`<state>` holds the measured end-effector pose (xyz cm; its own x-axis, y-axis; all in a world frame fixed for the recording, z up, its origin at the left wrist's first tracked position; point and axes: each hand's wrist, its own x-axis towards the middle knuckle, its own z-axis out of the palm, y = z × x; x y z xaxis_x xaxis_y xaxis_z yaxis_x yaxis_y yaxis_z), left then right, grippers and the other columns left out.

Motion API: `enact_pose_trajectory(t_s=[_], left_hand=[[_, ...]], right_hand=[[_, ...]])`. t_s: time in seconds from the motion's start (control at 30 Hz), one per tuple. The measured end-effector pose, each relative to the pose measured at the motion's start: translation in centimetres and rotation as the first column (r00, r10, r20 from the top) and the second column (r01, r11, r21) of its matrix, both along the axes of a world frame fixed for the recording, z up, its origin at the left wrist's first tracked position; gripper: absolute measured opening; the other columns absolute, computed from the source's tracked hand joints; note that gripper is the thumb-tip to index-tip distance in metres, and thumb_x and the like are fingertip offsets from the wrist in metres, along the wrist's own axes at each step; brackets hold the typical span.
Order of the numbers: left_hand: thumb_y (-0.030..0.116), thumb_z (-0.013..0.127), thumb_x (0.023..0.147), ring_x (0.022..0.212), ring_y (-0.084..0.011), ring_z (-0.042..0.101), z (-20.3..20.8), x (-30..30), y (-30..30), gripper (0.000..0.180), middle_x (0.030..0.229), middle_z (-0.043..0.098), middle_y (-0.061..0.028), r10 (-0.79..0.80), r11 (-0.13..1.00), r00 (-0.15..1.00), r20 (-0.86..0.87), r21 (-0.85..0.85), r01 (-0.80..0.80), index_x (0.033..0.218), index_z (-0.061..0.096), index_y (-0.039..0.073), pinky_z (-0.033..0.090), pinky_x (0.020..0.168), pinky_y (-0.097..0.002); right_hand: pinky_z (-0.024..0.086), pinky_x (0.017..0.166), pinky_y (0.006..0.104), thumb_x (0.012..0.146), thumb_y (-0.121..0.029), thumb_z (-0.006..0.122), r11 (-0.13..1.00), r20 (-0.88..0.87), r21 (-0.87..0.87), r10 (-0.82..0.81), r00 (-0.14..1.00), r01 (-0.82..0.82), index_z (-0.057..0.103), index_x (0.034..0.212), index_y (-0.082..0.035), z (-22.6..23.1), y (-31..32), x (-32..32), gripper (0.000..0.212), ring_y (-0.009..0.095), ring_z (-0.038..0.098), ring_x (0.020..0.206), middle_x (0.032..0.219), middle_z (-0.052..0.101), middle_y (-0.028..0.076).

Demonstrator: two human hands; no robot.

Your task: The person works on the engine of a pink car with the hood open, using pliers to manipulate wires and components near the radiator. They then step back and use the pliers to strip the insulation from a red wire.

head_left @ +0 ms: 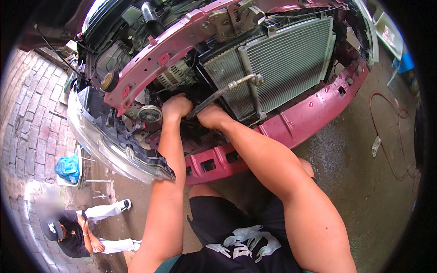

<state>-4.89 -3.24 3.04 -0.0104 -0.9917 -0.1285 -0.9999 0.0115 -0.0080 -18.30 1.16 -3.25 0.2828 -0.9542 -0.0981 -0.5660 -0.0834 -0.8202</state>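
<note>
1. Between my left hand [176, 107] and right hand [210, 117], a dark hose [214, 97] slants up across the condenser [291, 63]; fingers hidden, I can't tell how closed either grip is, or on what.
2. Likely light but stiffish — best held mid-length, off that fragile-looking face.
3. Bumper beam [298, 129] and headlight [107, 150] hem me in; freer room lies toward me.

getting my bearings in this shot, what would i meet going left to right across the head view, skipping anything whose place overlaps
Blue bag → round pulley → left hand → right hand → red hose or cable
</note>
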Motion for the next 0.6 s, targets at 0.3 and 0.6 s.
enact_pose_trajectory(t_s=[0.3,0.6], left_hand=[[0.028,0.05,0.081,0.118,-0.0397,0.06,-0.4,0.6,-0.4,0.046,0.124,0.062,-0.0255,0.009,1.0,0.999,0.041,0.028,-0.01,0.114,0.07,0.002,0.049,0.099,-0.0456],[0.024,0.051,0.081,0.117,-0.0415,0.06,0.7,-0.6,0.1,0.044,0.123,0.062,-0.0272,0.043,0.998,0.999,-0.032,0.046,-0.042,0.113,0.07,0.0,0.049,0.1,-0.0464]], right_hand=[[0.054,0.06,0.046,0.088,-0.018,0.049,0.97,0.212,0.238,-0.101,0.972,0.049,0.07,0.097,0.004,1.2,1.1,0.1,0.032,0.034,0.07,0.065,0.089,0.07,0.025],[0.053,0.068,0.0447,0.084,-0.011,0.048,0.99,0.193,0.14,-0.052,0.98,0.025,0.068,0.111,-0.001,-1.7,0.1,0.6,0.035,0.033,0.07,0.077,0.093,0.07,0.022]])
